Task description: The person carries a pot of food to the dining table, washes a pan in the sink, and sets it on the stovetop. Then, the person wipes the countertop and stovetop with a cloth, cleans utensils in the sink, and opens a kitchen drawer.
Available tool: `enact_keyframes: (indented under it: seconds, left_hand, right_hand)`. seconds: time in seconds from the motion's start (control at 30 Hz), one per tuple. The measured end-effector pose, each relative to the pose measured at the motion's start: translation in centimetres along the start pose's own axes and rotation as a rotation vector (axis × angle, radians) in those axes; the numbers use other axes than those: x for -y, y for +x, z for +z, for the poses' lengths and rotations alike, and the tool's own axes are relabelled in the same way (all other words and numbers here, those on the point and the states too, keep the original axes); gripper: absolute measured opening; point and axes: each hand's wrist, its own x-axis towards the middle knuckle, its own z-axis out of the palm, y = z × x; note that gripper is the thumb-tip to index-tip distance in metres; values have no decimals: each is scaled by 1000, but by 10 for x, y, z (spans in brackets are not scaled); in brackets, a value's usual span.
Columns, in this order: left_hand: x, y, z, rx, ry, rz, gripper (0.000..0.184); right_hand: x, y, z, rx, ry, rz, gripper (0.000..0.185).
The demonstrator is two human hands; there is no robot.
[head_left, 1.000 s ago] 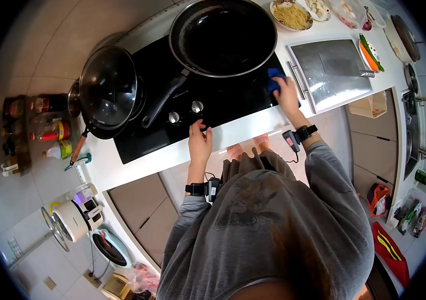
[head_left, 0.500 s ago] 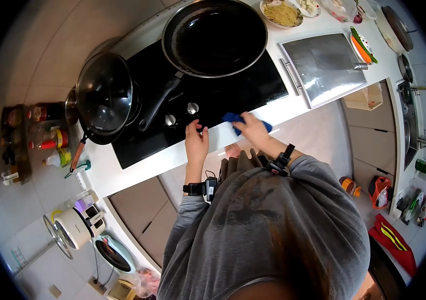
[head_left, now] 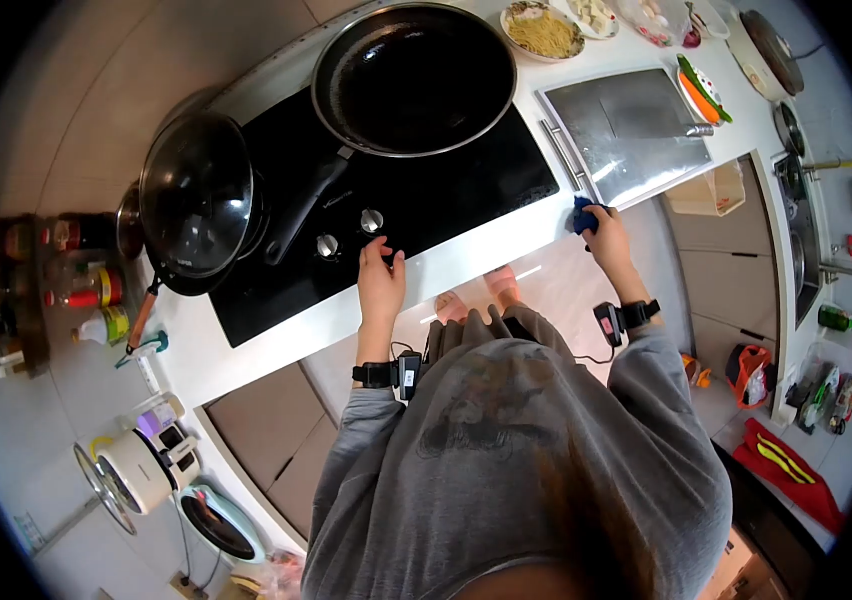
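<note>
My right hand [head_left: 610, 240] holds a bunched blue cloth [head_left: 584, 214] at the front edge of the white counter [head_left: 486, 248], beside the near left corner of a steel-topped board [head_left: 636, 135]. My left hand [head_left: 382, 284] rests at the front edge of the black cooktop [head_left: 416, 200], just below its two knobs [head_left: 372, 220], fingers apart and nothing in them. A large black frying pan [head_left: 414, 80] sits on the cooktop, its handle pointing toward the left knob. To its left stands a pan with a glass lid [head_left: 196, 195].
Behind the board are a bowl of noodles [head_left: 543, 32] and a plate with a carrot and a cucumber [head_left: 703, 90]. Sauce bottles [head_left: 86, 287] line the left side, above a rice cooker [head_left: 136, 470]. A sink [head_left: 798, 250] is at the far right.
My right hand with the blue cloth moved left along the counter's front edge, then back right to the board's corner. My left hand stayed by the knobs. The whole view shifted slightly.
</note>
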Motion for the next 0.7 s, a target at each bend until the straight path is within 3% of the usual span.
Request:
enact_keyframes:
  seconds: [0.13,0.2,0.27,0.33,0.47,0.57,0.7]
  left_hand:
    - [18,-3,-7,-61,17,-25,31]
    - [24,-4,-10,-79,12,-55,30]
    - [34,-8,-10,-150,-12,-40,30]
    - [31,-11,-13,-153,-51,-105,29]
    - [38,-14,-12,-194,-60,-109,28]
    - [45,-12,-4,-186,-113,-137,29]
    - [41,-2,-3,-196,-157,-125,28]
  right_hand:
    - [20,0,-17,-48,166,-220,31]
    - [55,1,-14,79,364,-251,32]
    - [90,6,12,74,333,-528,33]
    - [146,-2,29,238,321,-585,34]
    - [210,13,91,243,242,-881,35]
    - [216,15,131,282,187,-879,37]
    - [206,4,130,314,55,-920,39]
